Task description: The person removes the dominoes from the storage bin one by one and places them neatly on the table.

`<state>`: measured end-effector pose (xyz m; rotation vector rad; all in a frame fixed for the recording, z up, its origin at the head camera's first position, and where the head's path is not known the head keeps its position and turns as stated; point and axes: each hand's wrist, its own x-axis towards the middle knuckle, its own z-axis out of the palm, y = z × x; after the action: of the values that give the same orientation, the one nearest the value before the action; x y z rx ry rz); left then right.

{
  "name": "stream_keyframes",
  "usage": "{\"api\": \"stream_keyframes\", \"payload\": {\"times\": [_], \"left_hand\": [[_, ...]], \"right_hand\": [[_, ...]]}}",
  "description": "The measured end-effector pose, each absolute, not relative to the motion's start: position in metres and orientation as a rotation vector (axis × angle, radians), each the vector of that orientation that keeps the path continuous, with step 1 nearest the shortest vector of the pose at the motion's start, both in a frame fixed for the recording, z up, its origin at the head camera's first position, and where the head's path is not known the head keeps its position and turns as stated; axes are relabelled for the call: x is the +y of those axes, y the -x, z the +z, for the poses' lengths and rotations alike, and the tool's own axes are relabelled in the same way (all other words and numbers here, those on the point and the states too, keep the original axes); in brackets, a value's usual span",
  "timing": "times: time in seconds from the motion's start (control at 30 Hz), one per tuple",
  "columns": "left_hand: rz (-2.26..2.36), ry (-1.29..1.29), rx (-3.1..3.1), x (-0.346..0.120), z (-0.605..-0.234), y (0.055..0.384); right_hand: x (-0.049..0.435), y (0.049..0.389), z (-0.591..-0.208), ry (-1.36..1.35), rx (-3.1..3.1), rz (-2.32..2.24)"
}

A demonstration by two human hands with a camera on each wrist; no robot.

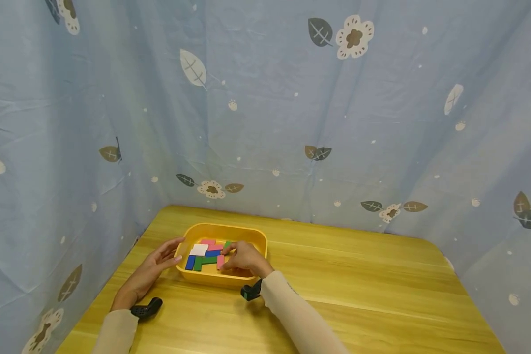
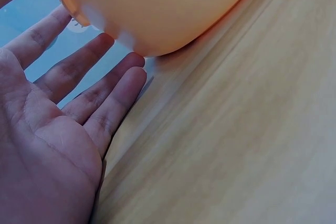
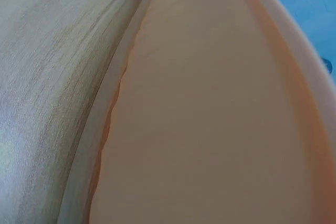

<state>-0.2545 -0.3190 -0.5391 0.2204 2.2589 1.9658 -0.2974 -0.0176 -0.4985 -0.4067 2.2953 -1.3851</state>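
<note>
A yellow tray (image 1: 248, 235) stands on the wooden table (image 1: 358, 285) and holds several flat coloured blocks: a white one (image 1: 198, 250), blue ones (image 1: 190, 262), a green one (image 1: 205, 260) and pink ones (image 1: 208, 242). My left hand (image 1: 170, 251) lies open, its straight fingers (image 2: 105, 85) touching the tray's outer left wall (image 2: 157, 9). My right hand (image 1: 236, 256) reaches into the tray with curled fingers and pinches an upright pink block (image 1: 220, 262). The right wrist view shows only the tray's wall (image 3: 210, 119) and the table.
A blue flowered curtain (image 1: 265, 123) closes in the table at the back and on both sides. Black wrist cameras (image 1: 146, 309) sit on both sleeves. Bare wood stretches right of the tray (image 1: 380, 275).
</note>
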Motion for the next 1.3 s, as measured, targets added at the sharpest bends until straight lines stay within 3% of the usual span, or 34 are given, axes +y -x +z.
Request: {"api": "stream_keyframes", "payload": {"times": [0.5,1.3], "left_hand": [[1.950,-0.235,2.249,-0.316,-0.540,0.254],[1.945,-0.261,2.242,-0.321,-0.540,0.254]], "right_hand": [[-0.020,0.299,-0.501,0.558,2.561,-1.121],[0.006,0.302,-0.474,0.753,2.553,-1.179]]}}
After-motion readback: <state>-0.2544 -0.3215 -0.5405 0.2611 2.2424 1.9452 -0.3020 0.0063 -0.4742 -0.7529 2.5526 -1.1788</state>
